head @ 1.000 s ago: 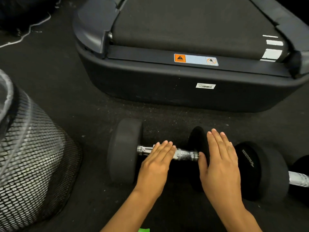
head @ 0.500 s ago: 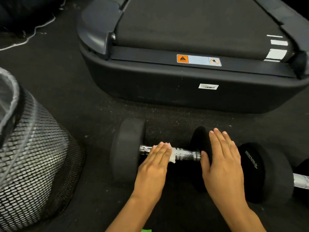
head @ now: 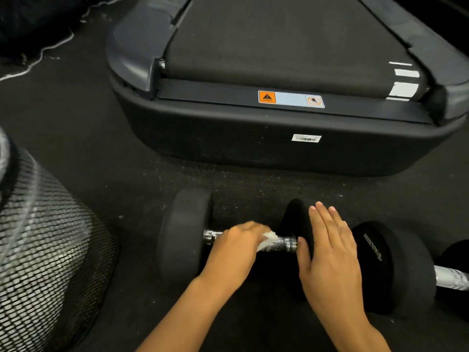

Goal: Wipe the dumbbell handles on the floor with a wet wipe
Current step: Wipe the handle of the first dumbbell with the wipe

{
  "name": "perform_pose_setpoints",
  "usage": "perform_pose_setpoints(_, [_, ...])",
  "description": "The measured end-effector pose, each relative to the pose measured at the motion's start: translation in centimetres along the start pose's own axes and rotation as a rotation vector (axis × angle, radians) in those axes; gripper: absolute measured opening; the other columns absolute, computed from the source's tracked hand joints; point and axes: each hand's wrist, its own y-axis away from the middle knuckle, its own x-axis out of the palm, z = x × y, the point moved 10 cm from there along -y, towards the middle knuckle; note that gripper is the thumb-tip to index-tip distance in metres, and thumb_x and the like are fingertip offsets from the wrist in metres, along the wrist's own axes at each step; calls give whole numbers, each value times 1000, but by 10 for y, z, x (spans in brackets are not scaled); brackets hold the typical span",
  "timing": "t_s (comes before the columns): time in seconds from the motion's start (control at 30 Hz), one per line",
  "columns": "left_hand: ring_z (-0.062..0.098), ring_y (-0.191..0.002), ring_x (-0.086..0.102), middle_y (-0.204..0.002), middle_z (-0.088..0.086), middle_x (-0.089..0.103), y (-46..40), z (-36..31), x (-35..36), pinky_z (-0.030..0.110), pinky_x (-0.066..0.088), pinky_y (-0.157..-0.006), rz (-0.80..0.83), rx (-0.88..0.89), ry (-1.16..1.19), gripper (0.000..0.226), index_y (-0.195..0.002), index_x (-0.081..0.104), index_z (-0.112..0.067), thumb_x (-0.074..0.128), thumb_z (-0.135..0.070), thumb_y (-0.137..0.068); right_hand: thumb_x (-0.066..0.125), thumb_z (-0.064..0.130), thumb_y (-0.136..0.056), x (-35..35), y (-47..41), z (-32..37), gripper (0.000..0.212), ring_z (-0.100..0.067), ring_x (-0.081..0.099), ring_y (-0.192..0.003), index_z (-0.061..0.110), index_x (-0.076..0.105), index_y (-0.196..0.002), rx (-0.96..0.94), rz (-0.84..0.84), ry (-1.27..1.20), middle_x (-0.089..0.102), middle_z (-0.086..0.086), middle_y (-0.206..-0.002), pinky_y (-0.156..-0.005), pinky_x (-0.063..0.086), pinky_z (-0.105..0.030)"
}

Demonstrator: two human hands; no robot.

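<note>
dark gym floor (head: 106, 158), dumbbell (head: 185, 240) lying left-right, left hand (head: 236, 252) gripping wipe (head: 266, 240) on handle (head: 283, 243), right hand (head: 332, 260) flat

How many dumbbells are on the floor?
2. One black dumbbell with a chrome handle lies under both hands; a second black dumbbell lies at the right, partly cut off. More may be hidden.

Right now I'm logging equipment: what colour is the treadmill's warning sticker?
Orange and pale blue warning sticker, head view.
</note>
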Motion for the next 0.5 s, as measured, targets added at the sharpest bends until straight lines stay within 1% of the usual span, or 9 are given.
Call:
perform_pose_setpoints(0.03, [15, -97, 60, -109, -6, 61, -1, 1, 1, 33, 49, -81, 12, 2, -12, 31, -117, 59, -28, 58, -16, -88, 66, 11, -78, 0, 1, 0, 56, -29, 38, -131, -1, 48, -130, -1, -3, -2, 49, -16, -135, -105, 26, -44])
perform_pose_setpoints(0.1, [20, -95, 60, -102, 0, 63, -15, 6, 0, 35, 48, -78, 11, -69, -72, 18, -109, 61, -25, 53, -22, -93, 64, 12, -79, 0, 2, 1, 55, -29, 37, -131, -1, 48, -130, -2, -3, -3, 49, -16, -136, -106, 26, -44])
perform_pose_setpoints(0.17, [24, -92, 60, -97, 5, 63, -23, 9, 0, 35, 48, -75, 42, -134, -136, 16, -104, 62, -22, 49, -27, -95, 63, 12, -79, 1, 1, 0, 55, -29, 36, -131, -1, 48, -130, 0, 0, -5, 48, -16, -136, -106, 26, -44])
perform_pose_setpoints(0.23, [22, -94, 60, -100, 2, 64, -19, 7, 2, 36, 49, -78, 40, -101, -86, 17, -108, 62, -24, 52, -26, -94, 64, 11, -79, 1, 1, -1, 55, -28, 36, -131, -1, 48, -130, 1, 5, -12, 48, -15, -136, -106, 26, -44])
perform_pose_setpoints(0.3, [17, -97, 62, -106, -2, 66, -4, 2, 0, 36, 51, -81, -11, -5, -11, 25, -114, 63, -25, 61, -21, -89, 64, 12, -79, 0, 2, -1, 55, -28, 36, -132, 0, 48, -130, -4, 2, -18, 48, -15, -136, -108, 25, -42])
perform_pose_setpoints(0.37, [15, -96, 64, -107, -4, 68, 1, 1, -1, 36, 52, -80, -42, 43, 40, 29, -113, 65, -24, 67, -20, -84, 64, 13, -80, 0, 4, 0, 55, -27, 35, -132, 0, 47, -131, -8, -3, -22, 48, -14, -137, -108, 24, -40])
perform_pose_setpoints(0.5, [19, -90, 62, -96, -2, 67, -13, 4, -7, 36, 49, -76, -39, -13, -97, 17, -105, 64, -26, 54, -29, -92, 63, 13, -80, 1, 3, -1, 54, -27, 35, -132, 0, 47, -131, -6, 3, -9, 48, -14, -137, -107, 25, -43])
